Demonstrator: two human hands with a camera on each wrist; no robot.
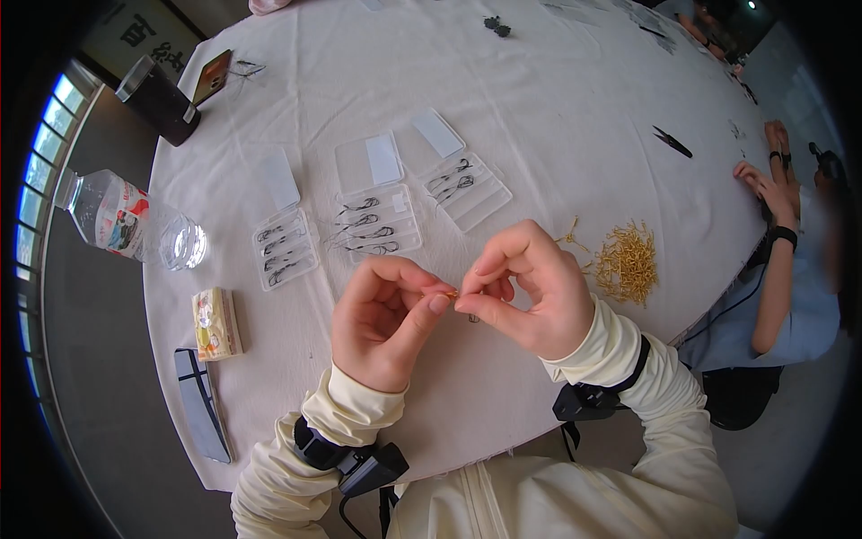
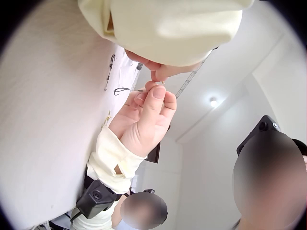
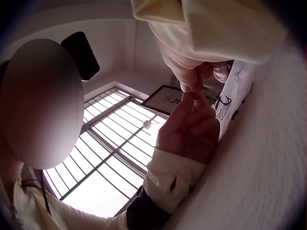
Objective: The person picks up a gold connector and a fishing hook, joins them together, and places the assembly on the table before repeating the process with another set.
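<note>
My left hand [image 1: 382, 314] and right hand [image 1: 536, 292] meet over the near part of the table, thumb and index fingertips pinched together. A tiny gold-coloured piece [image 1: 452, 295] shows between the fingertips, largely hidden by them. From my right hand's fingers sticks out a dark fishing hook [image 2: 123, 90] with more than one prong, its shank running in behind the fingertips. That hook [image 3: 224, 100] also shows beside the fingers in the right wrist view. To the right lies a pile of small brass-coloured pieces [image 1: 627, 265], with a few loose ones [image 1: 572, 237] beside it.
Ahead lie clear plastic boxes [image 1: 285, 251] with dark hooks in their slots, lids open. At left stand a water bottle [image 1: 135, 220], a dark tumbler [image 1: 160, 101] and a tissue pack [image 1: 215, 323]; a phone [image 1: 202, 404] lies nearer. Black scissors [image 1: 672, 142] lie far right, near another person's arm [image 1: 777, 269].
</note>
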